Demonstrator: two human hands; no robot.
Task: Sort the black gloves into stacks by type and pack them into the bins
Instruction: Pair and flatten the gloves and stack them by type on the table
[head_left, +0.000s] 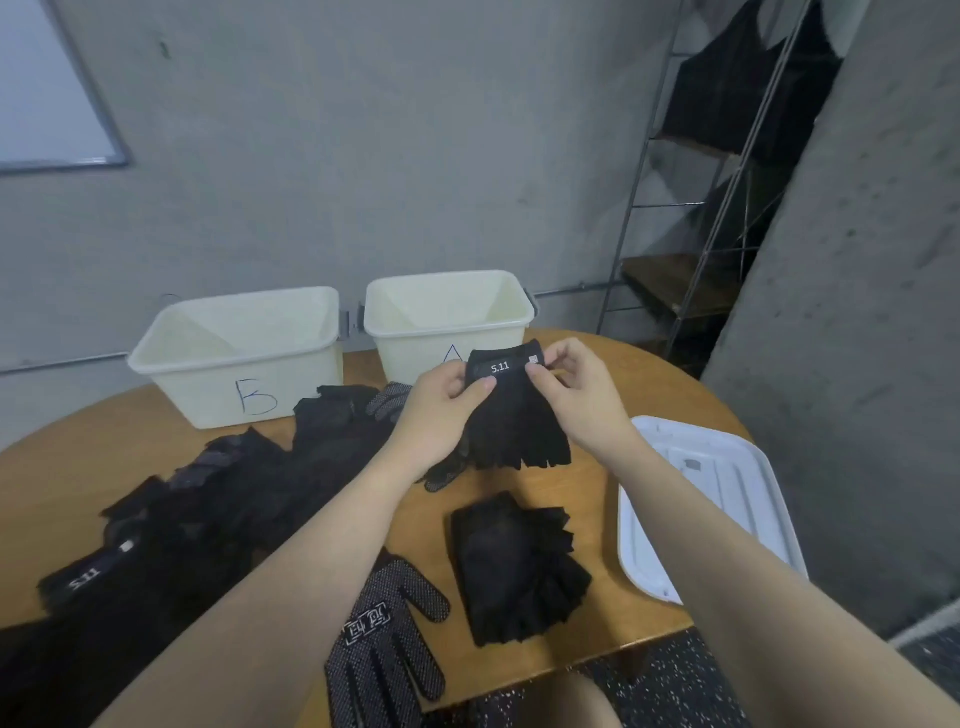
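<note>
A black fingerless glove (514, 415) marked 5.11 is held up above the counter (597, 499) by its cuff, pinched on one side by the left hand (441, 410) and on the other by the right hand (576, 395). Just behind it stands bin A (415, 322), with bin B (234, 358) beside that. A stack of fingerless gloves (514, 566) lies nearer. A dotted glove (384, 644) and an unsorted pile (208, 499) are seen left. A white tray (727, 499) lies right.
</note>
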